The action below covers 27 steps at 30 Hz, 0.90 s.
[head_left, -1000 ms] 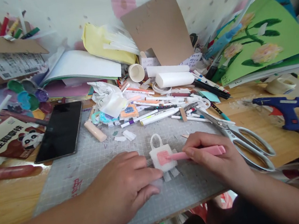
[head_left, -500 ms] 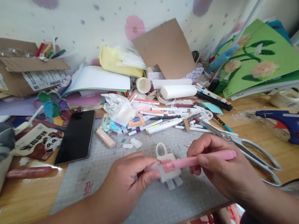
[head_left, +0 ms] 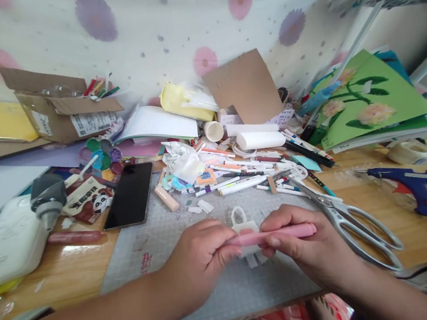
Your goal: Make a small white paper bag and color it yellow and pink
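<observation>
A pink marker [head_left: 283, 233] lies level between my two hands above the grey cutting mat [head_left: 140, 261]. My right hand [head_left: 302, 232] is closed round its right part. My left hand [head_left: 208, 248] pinches the marker's left end, where a pale translucent cap shows. Behind the marker, a small white paper bag shape [head_left: 244, 226] with a looped handle and a pink patch rests on the mat, partly hidden by the marker and fingers. White strips stick out at its lower edge.
Silver scissors [head_left: 360, 230] lie right of my right hand, with a blue glue gun [head_left: 412, 178] beyond. A black phone [head_left: 130, 195] is at the left. Pens and crumpled paper [head_left: 183, 161] are piled behind the mat. A cardboard box [head_left: 57, 113] stands back left.
My hands have come closer together, and the marker's tip is now inside the cap in my left hand. The camera view has shifted, showing more of the left side.
</observation>
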Each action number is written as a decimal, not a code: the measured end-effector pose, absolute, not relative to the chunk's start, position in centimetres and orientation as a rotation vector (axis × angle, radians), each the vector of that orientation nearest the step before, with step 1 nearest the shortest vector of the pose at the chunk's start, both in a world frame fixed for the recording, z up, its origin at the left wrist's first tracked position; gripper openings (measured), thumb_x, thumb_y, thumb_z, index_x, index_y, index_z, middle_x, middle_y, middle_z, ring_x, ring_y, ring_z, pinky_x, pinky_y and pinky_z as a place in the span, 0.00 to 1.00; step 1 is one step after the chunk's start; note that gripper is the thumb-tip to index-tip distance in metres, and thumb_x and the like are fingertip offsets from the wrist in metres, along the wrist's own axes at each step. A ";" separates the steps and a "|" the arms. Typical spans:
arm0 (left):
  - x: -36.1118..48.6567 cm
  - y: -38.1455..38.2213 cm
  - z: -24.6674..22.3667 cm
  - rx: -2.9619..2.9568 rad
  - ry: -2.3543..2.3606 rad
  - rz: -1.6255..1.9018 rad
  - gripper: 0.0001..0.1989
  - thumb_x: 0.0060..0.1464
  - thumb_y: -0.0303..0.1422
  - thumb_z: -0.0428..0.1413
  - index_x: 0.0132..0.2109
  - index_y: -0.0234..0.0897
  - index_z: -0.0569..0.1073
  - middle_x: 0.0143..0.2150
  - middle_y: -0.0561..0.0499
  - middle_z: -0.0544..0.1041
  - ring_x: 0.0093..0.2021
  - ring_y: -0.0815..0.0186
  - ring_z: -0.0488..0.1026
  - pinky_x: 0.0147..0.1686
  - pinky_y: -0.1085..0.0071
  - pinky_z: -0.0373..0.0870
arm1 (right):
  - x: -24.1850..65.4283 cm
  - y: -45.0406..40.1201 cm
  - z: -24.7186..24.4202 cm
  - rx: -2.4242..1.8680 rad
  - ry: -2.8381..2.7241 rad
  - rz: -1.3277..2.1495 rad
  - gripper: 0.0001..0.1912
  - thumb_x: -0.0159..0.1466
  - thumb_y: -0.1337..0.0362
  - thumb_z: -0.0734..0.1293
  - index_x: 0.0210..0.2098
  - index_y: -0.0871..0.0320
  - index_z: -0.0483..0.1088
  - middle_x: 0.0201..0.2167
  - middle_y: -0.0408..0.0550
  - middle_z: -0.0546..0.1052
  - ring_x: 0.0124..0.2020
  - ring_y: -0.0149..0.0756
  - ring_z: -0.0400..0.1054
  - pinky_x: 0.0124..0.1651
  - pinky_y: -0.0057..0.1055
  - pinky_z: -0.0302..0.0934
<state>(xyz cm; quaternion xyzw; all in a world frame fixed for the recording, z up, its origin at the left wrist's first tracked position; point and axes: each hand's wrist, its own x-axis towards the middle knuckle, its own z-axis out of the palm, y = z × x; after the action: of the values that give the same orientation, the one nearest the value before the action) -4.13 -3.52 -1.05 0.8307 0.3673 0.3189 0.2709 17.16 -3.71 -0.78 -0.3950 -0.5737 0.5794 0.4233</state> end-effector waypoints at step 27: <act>-2.5 -2.9 -1.9 2.243 1.364 0.582 0.23 0.42 0.31 0.60 0.48 0.41 0.69 0.48 0.48 0.74 0.48 0.54 0.70 0.48 0.57 0.64 | 35.6 -3.6 -2.6 -1.791 -2.265 0.098 0.20 0.57 0.63 0.64 0.48 0.58 0.74 0.44 0.56 0.79 0.43 0.50 0.74 0.45 0.41 0.66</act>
<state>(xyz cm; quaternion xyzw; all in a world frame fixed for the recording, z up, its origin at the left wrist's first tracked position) -2.46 -2.91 -1.91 0.8129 0.4943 0.2109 0.2246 35.60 -3.56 -2.63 -0.6150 -0.7777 0.0338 0.1258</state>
